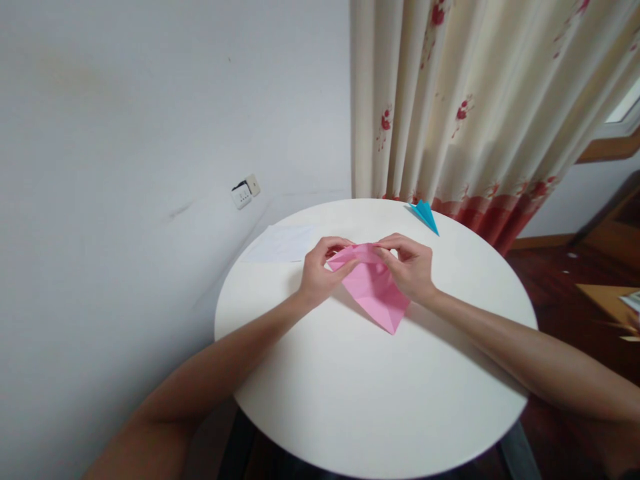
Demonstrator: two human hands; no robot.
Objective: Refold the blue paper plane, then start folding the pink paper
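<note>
A folded pink paper (376,291) lies on the round white table (375,400), its point aimed toward me. My left hand (320,270) pinches its upper left corner between thumb and fingers. My right hand (411,268) grips the upper right edge, fingers curled over the fold. Both hands meet at the paper's top edge, and their fingers hide part of the fold.
A small blue folded paper (425,215) sits at the table's far edge by the flowered curtain (475,107). A white sheet (283,244) lies at the far left of the table. A wall socket (245,191) is on the white wall. Dark wooden floor lies to the right.
</note>
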